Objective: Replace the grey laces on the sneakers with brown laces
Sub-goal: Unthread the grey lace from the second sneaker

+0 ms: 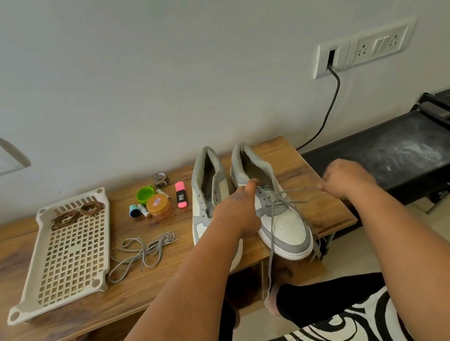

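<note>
On the wooden desk (175,271), two white-and-grey sneakers stand side by side, toes toward the viewer. The left sneaker (208,200) appears already unlaced; its removed grey lace (142,251) lies loose on the desk beside the perforated tray (64,265), in whose far end the coiled brown laces (76,214) wait. The right sneaker (280,214) is part-unlaced. The left hand (238,212) steadies it at the tongue, thumb extended, though whether the fingers curl round anything is hidden. The right hand (344,180) pinches the working grey lace (296,192) and draws it sideways, its grip closed on the strand; the other end hangs off the desk edge.

To perform this step well, hold the shoe down firmly, pull each crossing out one eyelet row at a time, and draw along the eyelet's line so the lace tip does not snag. The lower rows appear threaded, so removal is judged roughly half done on this shoe.
</note>
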Tool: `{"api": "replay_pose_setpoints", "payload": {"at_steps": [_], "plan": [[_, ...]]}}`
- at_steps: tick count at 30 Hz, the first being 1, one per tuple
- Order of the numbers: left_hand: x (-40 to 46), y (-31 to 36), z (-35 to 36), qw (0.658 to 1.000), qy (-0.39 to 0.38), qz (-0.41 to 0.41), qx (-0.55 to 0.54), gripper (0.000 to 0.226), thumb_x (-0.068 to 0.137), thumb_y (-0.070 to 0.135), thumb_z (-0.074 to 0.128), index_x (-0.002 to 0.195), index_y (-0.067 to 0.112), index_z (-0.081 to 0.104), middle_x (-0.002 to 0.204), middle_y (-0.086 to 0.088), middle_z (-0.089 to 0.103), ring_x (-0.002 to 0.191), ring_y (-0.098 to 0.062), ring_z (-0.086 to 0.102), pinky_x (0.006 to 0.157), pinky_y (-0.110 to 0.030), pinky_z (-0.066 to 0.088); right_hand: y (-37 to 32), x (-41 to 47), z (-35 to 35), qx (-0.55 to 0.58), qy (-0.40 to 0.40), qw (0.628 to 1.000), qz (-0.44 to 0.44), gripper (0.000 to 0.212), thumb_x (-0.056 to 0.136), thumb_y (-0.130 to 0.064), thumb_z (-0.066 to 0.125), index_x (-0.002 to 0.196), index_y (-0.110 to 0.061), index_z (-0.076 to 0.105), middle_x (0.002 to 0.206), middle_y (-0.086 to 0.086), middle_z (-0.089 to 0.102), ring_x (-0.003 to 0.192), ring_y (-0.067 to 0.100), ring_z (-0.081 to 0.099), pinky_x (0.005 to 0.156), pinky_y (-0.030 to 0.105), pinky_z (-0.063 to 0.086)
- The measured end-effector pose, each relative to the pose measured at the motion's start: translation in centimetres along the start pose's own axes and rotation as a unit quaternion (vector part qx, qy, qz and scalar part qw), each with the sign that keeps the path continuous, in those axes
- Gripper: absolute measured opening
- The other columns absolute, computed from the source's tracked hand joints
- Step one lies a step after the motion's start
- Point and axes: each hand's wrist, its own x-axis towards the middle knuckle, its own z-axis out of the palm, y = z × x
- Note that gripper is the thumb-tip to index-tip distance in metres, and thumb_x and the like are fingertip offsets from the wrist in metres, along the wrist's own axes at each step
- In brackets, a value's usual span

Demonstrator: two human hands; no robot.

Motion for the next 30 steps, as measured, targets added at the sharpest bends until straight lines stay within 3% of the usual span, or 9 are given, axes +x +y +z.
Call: {"api": "replay_pose_setpoints", "payload": {"at_steps": [3,8,12,16,19,21,25,27,30], "plan": [[0.1,0.1,0.0,1.000,-0.001,0.004,-0.003,0.084,0.086,0.013,0.066,0.152,0.029,0.016,0.150,-0.003,0.042,0.114,-0.025,0.060,0.091,-0.041,0.056,1.3,-0.3,0.1,-0.097,-0.084,0.988,0.086,0.019,0.087,-0.022,0.066,0.103,-0.010,0.065,0.085,0.005,0.058,0.076,0.022,0.058,0.067,0.034,0.048],[0.1,0.1,0.1,1.000,0.003,0.007,0.001,0.084,0.087,0.015,0.066,0.152,0.029,0.015,0.151,-0.004,0.040,0.117,-0.025,0.059,0.090,-0.039,0.055,-2.1,-1.8,1.4,0.158,-0.086,0.974,-0.137,0.023,0.094,-0.038,0.061,0.114,-0.027,0.061,0.105,-0.012,0.056,0.102,0.012,0.055,0.084,0.029,0.042],[0.1,0.1,0.2,1.000,0.004,0.008,0.002,0.084,0.088,0.015,0.066,0.153,0.029,0.015,0.152,-0.004,0.039,0.120,-0.026,0.058,0.089,-0.039,0.053,-3.9,-2.1,2.5,0.185,-0.068,0.965,-0.173,0.016,0.087,-0.030,0.072,0.100,-0.022,0.070,0.097,-0.007,0.065,0.090,0.009,0.059,0.070,0.019,0.042],[0.3,0.0,0.1,1.000,-0.007,0.008,0.001,0.085,0.088,0.017,0.067,0.153,0.030,0.014,0.153,-0.003,0.039,0.119,-0.025,0.058,0.092,-0.040,0.055,-2.3,-0.7,2.1,0.156,-0.042,0.981,-0.103,0.010,0.084,-0.029,0.075,0.088,-0.022,0.069,0.089,-0.005,0.065,0.082,0.010,0.059,0.068,0.024,0.044],[0.3,-0.1,0.0,1.000,-0.008,0.006,-0.001,0.085,0.087,0.017,0.066,0.153,0.030,0.014,0.151,-0.003,0.041,0.117,-0.025,0.059,0.091,-0.040,0.055,-0.3,0.0,1.7,0.011,0.010,0.998,0.065,0.014,0.087,-0.027,0.071,0.096,-0.018,0.066,0.086,0.002,0.062,0.079,0.019,0.060,0.066,0.033,0.050],[0.2,-0.1,-0.1,1.000,-0.012,0.005,-0.002,0.086,0.086,0.016,0.067,0.153,0.030,0.014,0.150,-0.004,0.042,0.116,-0.025,0.059,0.092,-0.041,0.055,0.3,0.0,2.2,-0.061,0.008,0.992,0.113,0.018,0.089,-0.024,0.067,0.106,-0.018,0.064,0.094,0.006,0.061,0.089,0.026,0.060,0.077,0.039,0.054],[0.1,0.0,0.0,1.000,-0.011,0.003,0.000,0.086,0.087,0.017,0.067,0.153,0.032,0.013,0.152,-0.004,0.040,0.117,-0.026,0.059,0.092,-0.040,0.055,-1.2,0.0,3.1,0.120,-0.055,0.989,-0.060,0.031,0.091,-0.036,0.065,0.119,-0.026,0.062,0.114,-0.007,0.060,0.108,0.019,0.057,0.093,0.036,0.048],[0.0,0.1,0.1,1.000,-0.010,0.003,0.001,0.087,0.087,0.015,0.066,0.153,0.031,0.013,0.153,-0.003,0.039,0.116,-0.026,0.059,0.088,-0.038,0.055,-2.8,-1.1,2.6,0.195,-0.090,0.967,-0.140,0.026,0.091,-0.034,0.067,0.116,-0.026,0.065,0.108,-0.013,0.059,0.104,0.010,0.055,0.083,0.025,0.044],[-0.1,0.3,0.0,1.000,-0.006,0.003,0.002,0.087,0.086,0.013,0.066,0.153,0.030,0.013,0.152,-0.003,0.039,0.116,-0.026,0.059,0.086,-0.037,0.054,-3.6,-1.5,3.0,0.192,-0.068,0.963,-0.174,0.012,0.086,-0.029,0.073,0.096,-0.024,0.071,0.092,-0.012,0.063,0.087,0.006,0.058,0.065,0.017,0.039]]}}
